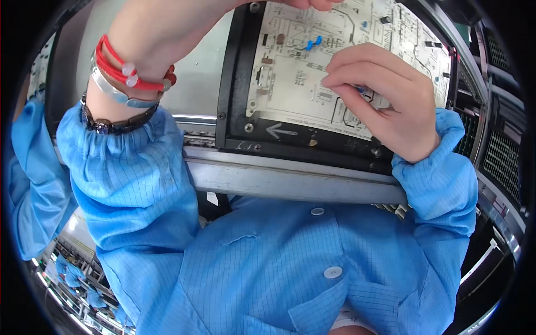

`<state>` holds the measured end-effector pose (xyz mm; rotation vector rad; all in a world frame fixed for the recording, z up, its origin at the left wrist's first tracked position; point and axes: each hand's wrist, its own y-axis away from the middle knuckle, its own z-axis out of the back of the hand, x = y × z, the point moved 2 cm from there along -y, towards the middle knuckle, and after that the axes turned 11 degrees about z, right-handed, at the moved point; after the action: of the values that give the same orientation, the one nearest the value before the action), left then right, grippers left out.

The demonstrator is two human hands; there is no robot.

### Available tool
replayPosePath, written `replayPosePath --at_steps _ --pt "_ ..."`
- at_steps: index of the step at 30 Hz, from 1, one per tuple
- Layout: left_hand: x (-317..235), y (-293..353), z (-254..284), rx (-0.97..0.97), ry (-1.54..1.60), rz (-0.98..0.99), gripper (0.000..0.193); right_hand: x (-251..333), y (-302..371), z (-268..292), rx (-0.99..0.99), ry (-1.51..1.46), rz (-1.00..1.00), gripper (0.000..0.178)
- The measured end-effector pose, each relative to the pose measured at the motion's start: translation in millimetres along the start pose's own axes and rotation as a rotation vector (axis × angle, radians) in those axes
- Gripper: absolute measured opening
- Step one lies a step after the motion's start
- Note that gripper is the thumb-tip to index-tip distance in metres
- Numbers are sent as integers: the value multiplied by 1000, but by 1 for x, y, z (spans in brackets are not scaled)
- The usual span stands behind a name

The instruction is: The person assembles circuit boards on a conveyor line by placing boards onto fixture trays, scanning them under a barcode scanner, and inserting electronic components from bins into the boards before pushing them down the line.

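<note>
A white printed circuit board (279, 100) lies in a black frame (237, 89), with small parts standing on it. Two blue disc-shaped components (314, 43) rise from its upper left area. Over the board's middle, my right hand (385, 95) is closed in a pinch, thumb against fingers. Whatever is between those fingertips, if anything, is too small to make out. My left hand (173, 22) reaches across the top from the left, above the board's far edge. Only some of its fingertips show at the upper rim; their grip is cut off.
A metal rail (296, 178) runs along the frame's near side, close to my body. Left of the frame is a pale grey flat surface (195, 72). Another person's blue sleeve (39, 178) shows at the far left. Dark slotted racks (502, 151) stand at the right.
</note>
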<state>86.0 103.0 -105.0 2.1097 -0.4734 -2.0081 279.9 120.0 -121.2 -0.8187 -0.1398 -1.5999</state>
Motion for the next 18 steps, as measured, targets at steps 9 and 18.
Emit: replayPosePath --at_steps 9,18 --pt "10 -8 5 41 33 -143 31 6 -4 -5 44 157 70 20" --pt "10 -15 -4 17 -13 -124 30 4 9 -9 -91 13 -229 14"
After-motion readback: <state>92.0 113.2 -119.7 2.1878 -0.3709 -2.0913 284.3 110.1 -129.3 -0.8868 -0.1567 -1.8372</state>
